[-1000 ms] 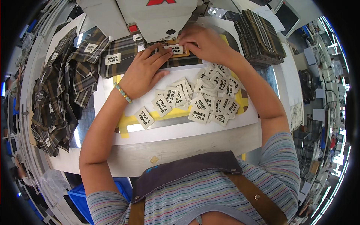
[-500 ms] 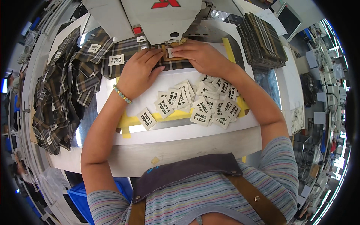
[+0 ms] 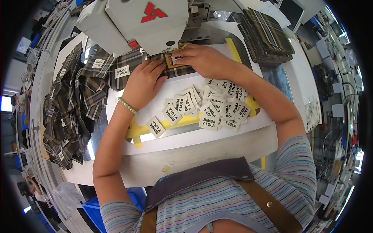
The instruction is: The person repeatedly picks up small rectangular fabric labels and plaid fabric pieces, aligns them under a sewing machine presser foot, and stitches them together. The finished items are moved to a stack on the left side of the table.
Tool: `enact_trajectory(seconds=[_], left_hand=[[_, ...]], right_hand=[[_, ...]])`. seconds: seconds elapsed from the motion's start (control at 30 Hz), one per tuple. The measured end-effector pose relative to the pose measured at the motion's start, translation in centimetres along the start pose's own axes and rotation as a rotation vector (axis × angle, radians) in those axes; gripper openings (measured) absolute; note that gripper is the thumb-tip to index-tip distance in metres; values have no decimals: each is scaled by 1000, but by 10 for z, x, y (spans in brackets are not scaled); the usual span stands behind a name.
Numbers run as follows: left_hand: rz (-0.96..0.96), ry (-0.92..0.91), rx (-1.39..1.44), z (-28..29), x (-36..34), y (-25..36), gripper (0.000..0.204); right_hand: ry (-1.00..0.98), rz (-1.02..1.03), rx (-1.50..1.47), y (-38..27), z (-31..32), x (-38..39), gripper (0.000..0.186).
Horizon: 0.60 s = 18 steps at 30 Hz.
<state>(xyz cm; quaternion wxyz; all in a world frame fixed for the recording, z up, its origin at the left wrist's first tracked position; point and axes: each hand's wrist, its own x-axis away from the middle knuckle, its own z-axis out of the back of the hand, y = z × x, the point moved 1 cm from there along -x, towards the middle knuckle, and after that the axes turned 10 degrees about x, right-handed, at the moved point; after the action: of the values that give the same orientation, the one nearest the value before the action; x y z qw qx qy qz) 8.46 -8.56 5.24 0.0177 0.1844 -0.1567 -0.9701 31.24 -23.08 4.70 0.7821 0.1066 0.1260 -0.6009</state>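
Observation:
Under the head of a white sewing machine (image 3: 149, 29), a brown, black and white plaid cloth (image 3: 182, 71) lies flat. My left hand (image 3: 143, 82) rests on it with outstretched fingers, the tips beside a small orange-brown clamp frame (image 3: 168, 61). Inside that frame is a square white label (image 3: 177, 58), partly covered by the fingertips of my right hand (image 3: 208, 62), which pinch or press it at its right side. Another white label (image 3: 122, 72) sits on the cloth left of my left hand. Loose white labels (image 3: 210, 122) are heaped on the white board nearer my body.
Crumpled plaid pieces with labels (image 3: 74, 112) hang over the table's left side. A tall stack of plaid pieces (image 3: 268, 37) stands at the back right. Yellow tape (image 3: 136, 134) edges the board. Below the table at left is a blue bin (image 3: 93, 211).
The label under my right fingers now shows its printed face inside the frame. My left hand stays on the cloth. The whole view has shifted slightly.

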Motion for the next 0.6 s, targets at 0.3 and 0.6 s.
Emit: enact_trajectory(seconds=[0.3, 0.6], left_hand=[[-16, -71, -15, 9, -1, 3, 41], [-7, -78, -10, 9, -3, 2, 38]], right_hand=[[30, 16, -7, 2, -4, 4, 42], [22, 21, 15, 0, -4, 2, 42]])
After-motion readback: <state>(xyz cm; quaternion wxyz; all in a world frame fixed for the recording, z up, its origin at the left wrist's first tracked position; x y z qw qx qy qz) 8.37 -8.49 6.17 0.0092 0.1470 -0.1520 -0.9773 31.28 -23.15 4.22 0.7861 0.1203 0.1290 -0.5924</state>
